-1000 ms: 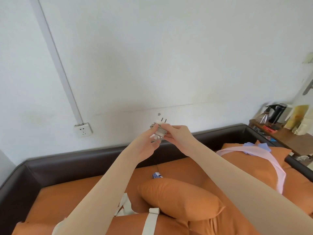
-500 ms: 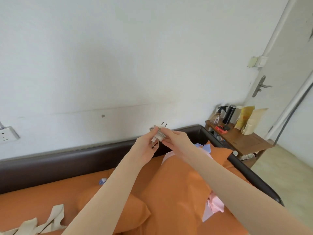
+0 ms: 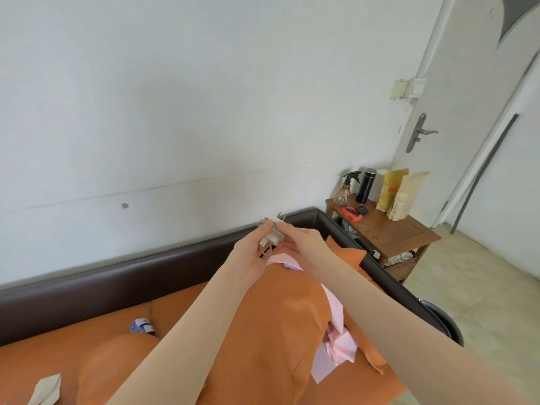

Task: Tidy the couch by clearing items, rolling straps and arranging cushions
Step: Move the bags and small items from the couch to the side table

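Strap roll (image 3: 271,233) pinched between left hand (image 3: 251,252) and right hand (image 3: 304,244) — above couch (image 3: 87,331) (fingers curled).

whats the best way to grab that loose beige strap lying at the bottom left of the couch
Pinch the beige strap at its pointed end, the only part fully in view, and come from above. It lies flat and limp on the orange couch seat, so fingers likely need to press down and lift an edge. The rest runs out of view. Both hands, left hand and right hand, are busy holding the rolled strap.

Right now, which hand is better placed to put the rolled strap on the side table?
Probably the right hand: it pinches the rolled strap and is nearer the side table than the left hand.
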